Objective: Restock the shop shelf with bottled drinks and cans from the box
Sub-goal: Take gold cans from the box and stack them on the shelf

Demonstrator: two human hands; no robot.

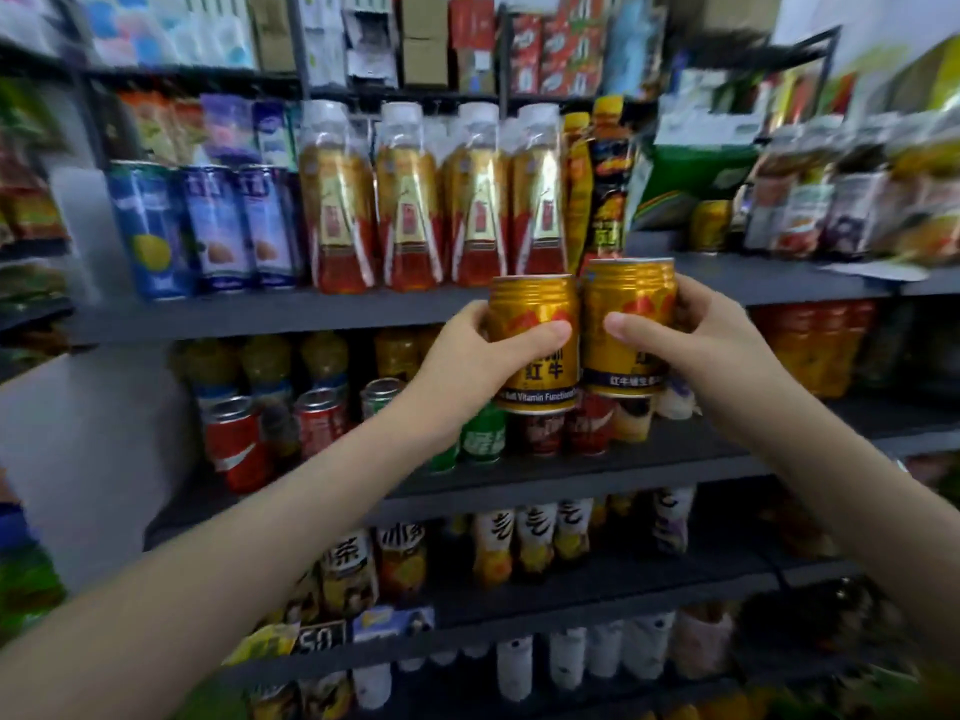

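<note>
Now a person stands facing a crowded shop shelf, both bare arms raised, with a gold can in each hand. The left hand [480, 356] curls its fingers round the back of the left gold can [540, 309], thumb pressed across the front label. The right hand [680, 335] grips the right gold can [631, 288] the same way, thumb in front and fingers curled behind. Both cans are upright and side by side, touching or nearly so, held in the air just in front of the upper shelf board [291, 314].

On that board stand blue cans [213, 226], a row of white-capped tea bottles [410, 210] and a black and yellow bottle [610, 184]. Further right, on the adjoining stretch of shelf, one matching gold can [709, 226] stands with bare board beside it. The box is out of sight.

The step in hand looks like carrying: both cans are gripped and lifted to shelf height but not yet set down. The next move probably calls for swinging them right, toward the matching can, and lowering each flat on the board. The fingers would then loosen one hand at a time so that neither can tips.
</note>
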